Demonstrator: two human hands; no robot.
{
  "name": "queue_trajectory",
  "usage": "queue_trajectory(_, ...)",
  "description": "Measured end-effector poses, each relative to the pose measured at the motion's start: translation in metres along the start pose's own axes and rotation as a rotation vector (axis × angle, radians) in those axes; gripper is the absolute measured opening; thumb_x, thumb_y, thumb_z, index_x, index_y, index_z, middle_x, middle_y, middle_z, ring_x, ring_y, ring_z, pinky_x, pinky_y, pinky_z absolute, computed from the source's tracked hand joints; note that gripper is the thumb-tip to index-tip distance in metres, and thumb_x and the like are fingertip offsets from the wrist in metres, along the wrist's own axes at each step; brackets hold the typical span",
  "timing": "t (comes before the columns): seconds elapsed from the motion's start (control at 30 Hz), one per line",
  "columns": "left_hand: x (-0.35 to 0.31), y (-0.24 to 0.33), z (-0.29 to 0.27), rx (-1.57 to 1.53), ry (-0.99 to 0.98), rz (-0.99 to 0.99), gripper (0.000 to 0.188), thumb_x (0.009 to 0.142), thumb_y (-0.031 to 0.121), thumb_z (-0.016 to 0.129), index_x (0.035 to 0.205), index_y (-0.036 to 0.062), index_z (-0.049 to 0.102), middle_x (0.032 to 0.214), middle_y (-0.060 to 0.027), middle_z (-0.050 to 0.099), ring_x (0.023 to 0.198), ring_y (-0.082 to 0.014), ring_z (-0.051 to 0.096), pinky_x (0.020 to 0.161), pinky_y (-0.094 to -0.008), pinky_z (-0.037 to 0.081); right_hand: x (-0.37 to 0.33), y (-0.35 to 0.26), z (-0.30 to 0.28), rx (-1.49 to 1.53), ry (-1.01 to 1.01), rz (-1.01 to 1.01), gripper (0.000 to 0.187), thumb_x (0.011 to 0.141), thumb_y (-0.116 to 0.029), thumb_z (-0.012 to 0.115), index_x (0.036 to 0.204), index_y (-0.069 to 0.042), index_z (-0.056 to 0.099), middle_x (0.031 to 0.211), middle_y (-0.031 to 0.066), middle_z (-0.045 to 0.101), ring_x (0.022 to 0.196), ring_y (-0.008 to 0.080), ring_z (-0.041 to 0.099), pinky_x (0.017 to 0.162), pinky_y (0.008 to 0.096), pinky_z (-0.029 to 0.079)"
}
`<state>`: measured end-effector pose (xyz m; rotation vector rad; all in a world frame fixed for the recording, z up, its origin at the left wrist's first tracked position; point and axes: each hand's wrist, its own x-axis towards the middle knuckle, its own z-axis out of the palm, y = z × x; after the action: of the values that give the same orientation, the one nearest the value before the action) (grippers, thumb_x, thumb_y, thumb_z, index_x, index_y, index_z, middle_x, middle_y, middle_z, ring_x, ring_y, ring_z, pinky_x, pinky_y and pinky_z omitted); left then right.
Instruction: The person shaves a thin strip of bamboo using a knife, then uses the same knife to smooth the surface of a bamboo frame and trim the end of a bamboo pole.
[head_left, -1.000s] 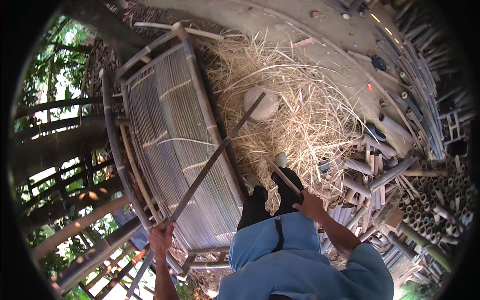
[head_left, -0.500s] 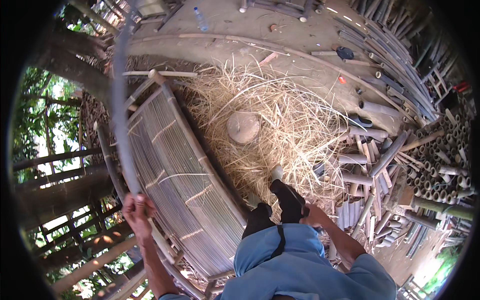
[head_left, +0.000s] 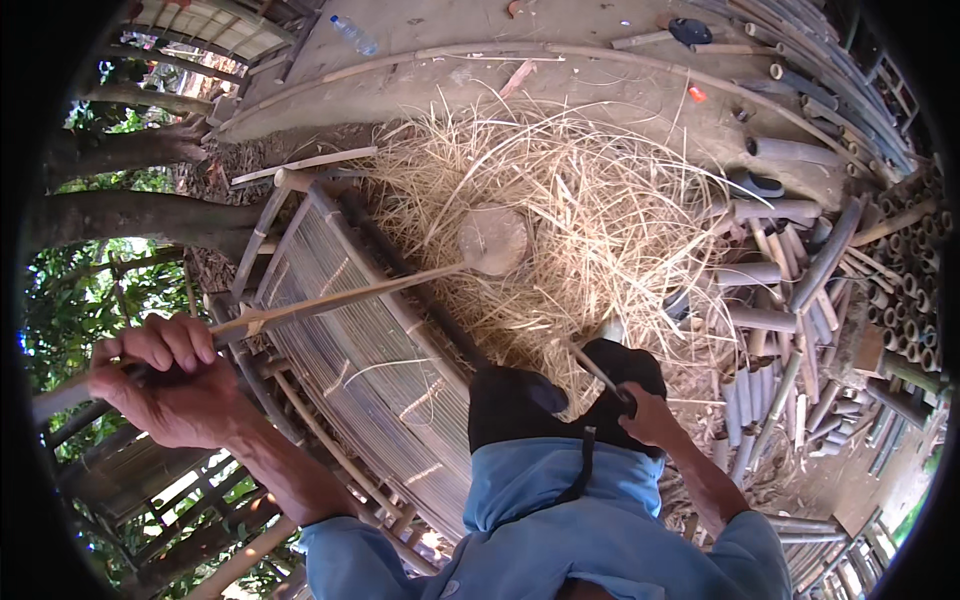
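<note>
My left hand (head_left: 172, 382) is closed round a long bamboo strip (head_left: 330, 298), raised at the left. The strip slants across the bamboo bench, its far end by the round wooden block (head_left: 493, 240). I cannot tell if it touches the block. My right hand (head_left: 650, 415) grips a knife (head_left: 598, 368) by its dark handle, close to my right thigh; the narrow blade points up and left. Around the block lies a heap of pale bamboo shavings (head_left: 590, 210).
A slatted bamboo bench (head_left: 370, 340) stands at my left. Cut bamboo tubes (head_left: 760, 318) and more poles (head_left: 845, 90) are stacked at the right. A long thin pole (head_left: 560, 48) curves across the ground at the far side, near a plastic bottle (head_left: 354, 35).
The bamboo strip has swung from near upright to a slant, its far end now by the block. My left hand rose and moved left. The knife blade now shows in my right hand.
</note>
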<state>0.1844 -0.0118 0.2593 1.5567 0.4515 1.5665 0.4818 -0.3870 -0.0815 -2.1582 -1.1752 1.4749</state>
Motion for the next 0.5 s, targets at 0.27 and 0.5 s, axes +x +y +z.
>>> queue_trajectory(0.27, -0.066, -0.096, -0.001, 0.110, 0.109, 0.097, 0.048, 0.109, 0.047, 0.041, 0.110, 0.0024, 0.060, 0.067, -0.0031, 0.041, 0.055, -0.0146, 0.037, 0.050, -0.0310, 0.034, 0.167, -0.030, 0.047, 0.031, 0.299, -0.265, 0.054, 0.095, -0.023, 0.065, 0.145, -0.018, 0.045, 0.102, 0.0246, 0.064, 0.087, 0.0464, 0.067, 0.078, 0.0547, 0.055)
queue_trajectory(0.5, -0.112, -0.141, -0.101, -0.095, -0.166, 0.168, 0.032, 0.110, 0.031, 0.042, 0.097, 0.0030, 0.050, 0.067, 0.0007, 0.029, 0.056, -0.0127, 0.026, 0.049, -0.0295, 0.027, 0.258, -0.044, 0.144, 0.151, 0.355, -0.307, 0.053, 0.092, -0.015, 0.068, 0.142, -0.015, 0.052, 0.092, 0.0226, 0.064, 0.082, 0.0422, 0.066, 0.072, 0.0512, 0.055)
